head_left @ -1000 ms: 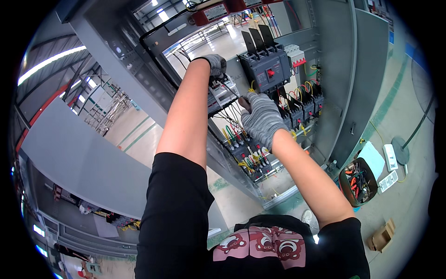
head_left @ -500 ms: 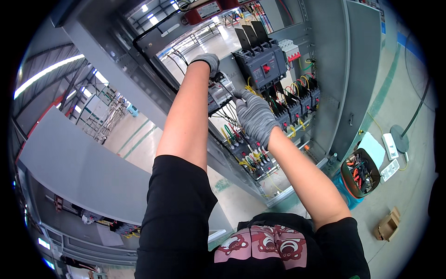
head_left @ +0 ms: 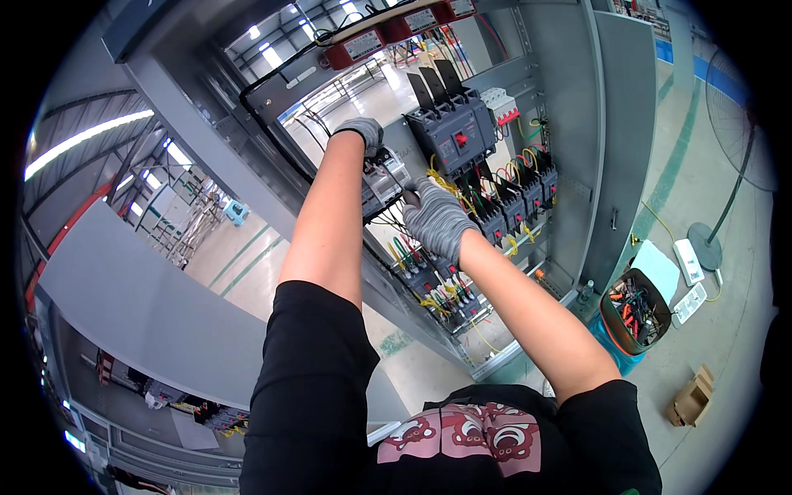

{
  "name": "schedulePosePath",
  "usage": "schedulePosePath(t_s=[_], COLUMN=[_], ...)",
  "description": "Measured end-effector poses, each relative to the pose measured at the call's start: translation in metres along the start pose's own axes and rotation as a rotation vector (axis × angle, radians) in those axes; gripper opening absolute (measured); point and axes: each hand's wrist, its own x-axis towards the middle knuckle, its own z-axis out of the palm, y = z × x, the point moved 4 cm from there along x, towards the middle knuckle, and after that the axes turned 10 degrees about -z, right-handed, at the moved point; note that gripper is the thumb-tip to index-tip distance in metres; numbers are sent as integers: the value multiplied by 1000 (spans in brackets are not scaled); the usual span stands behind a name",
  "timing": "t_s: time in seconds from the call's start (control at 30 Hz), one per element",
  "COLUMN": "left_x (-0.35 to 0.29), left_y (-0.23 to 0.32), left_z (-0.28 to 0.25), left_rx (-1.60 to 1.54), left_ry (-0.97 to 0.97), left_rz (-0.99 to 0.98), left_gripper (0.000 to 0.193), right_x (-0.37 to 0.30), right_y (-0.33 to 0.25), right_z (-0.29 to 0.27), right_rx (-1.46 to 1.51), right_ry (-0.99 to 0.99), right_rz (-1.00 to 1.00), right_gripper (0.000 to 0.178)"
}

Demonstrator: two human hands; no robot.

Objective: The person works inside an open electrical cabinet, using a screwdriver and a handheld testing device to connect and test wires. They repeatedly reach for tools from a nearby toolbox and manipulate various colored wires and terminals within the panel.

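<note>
Both of my hands wear grey gloves and reach into an open grey metal cabinet (head_left: pixel 610 140). My left hand (head_left: pixel 363 132) is at the upper end of a pale grey electrical device (head_left: pixel 384 178) mounted on the left; its fingers are mostly hidden. At the device's lower right side, my right hand (head_left: pixel 439 219) has its thumb and fingers drawn together; whatever is between them is too small to tell. Thin black wires run below the device. A large dark grey circuit breaker (head_left: pixel 455 136) with a red switch sits to the right of my hands.
Several smaller breakers (head_left: pixel 516 206) with yellow, red and green wires sit below the large one. Red-brown transformers (head_left: pixel 355 48) line the top bar. On the floor at right are a tool bin (head_left: pixel 635 309), a cardboard box (head_left: pixel 691 398), a power strip (head_left: pixel 689 260) and a fan (head_left: pixel 705 246).
The view has shifted slightly, so the cabinet sits a little lower and further left. Both hands stay at the same device, with the right hand still at its lower right side.
</note>
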Motion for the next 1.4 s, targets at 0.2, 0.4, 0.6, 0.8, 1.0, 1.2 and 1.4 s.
schedulePosePath(t_s=[0.2, 0.4, 0.6, 0.8, 1.0, 1.2, 1.4], left_x=[7, 10, 1, -7, -36, 13, -9], left_y=[-2, -5, -10, 3, -16, -49, -40], left_z=[5, 11, 11, -6, 11, 17, 23], left_rx=[-25, -52, 2, 12, -161, -441, -478], left_ry=[37, 48, 49, 16, -7, 100, -12], left_rz=[-38, -36, -11, 18, -43, 171, 29], left_gripper=[28, 27, 26, 25, 30, 32, 32], right_x=[14, -2, 3, -20, -112, -225, -412], right_y=[12, 18, 19, 31, 86, 297, 507], right_z=[9, 30, 45, 26, -8, -94, -197], right_rx=[-272, 1323, 1675, 1536, 1054, 384, -252], right_ry=[-32, -2, -9, -7, -176, 189, 538], right_rz=[-143, 250, 304, 287, 180, 235, 692], right_gripper=[42, 12, 3, 11, 29, 36, 39])
